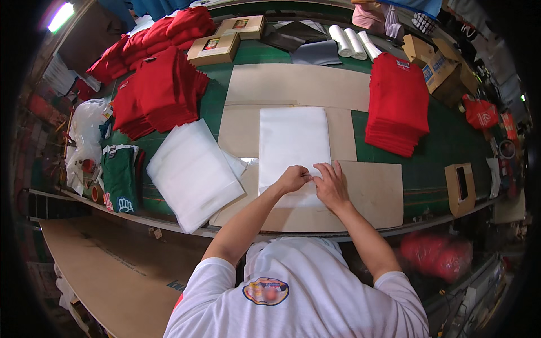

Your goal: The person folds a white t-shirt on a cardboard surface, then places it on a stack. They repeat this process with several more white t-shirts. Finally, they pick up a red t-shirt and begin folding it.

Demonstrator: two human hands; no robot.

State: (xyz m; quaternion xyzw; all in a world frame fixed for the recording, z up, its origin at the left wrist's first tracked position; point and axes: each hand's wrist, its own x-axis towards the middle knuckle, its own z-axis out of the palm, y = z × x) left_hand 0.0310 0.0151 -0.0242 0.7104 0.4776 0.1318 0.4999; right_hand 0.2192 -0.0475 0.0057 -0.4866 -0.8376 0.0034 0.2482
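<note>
A flat white rectangular packet (293,139), seemingly a plastic bag, lies on cardboard sheets (372,186) in front of me. My left hand (292,179) is closed over its lower part, thumb and fingers pinching a thin bit of the bag. Close beside it, my right hand (331,186) has its thumb tip at the same spot, with the other fingers spread over the packet's right edge. Whether the right thumb grips anything is hard to see. To the left is a fanned stack of translucent plastic bags (194,169), its near corner overhanging the table edge.
Folded red shirts stand in piles at left (167,93) and right (397,105) on the green table (384,162). A folded green garment (118,177) lies far left. Cardboard boxes (214,48) and white rolls (340,40) are at the back. A small carton (454,198) sits near the right edge.
</note>
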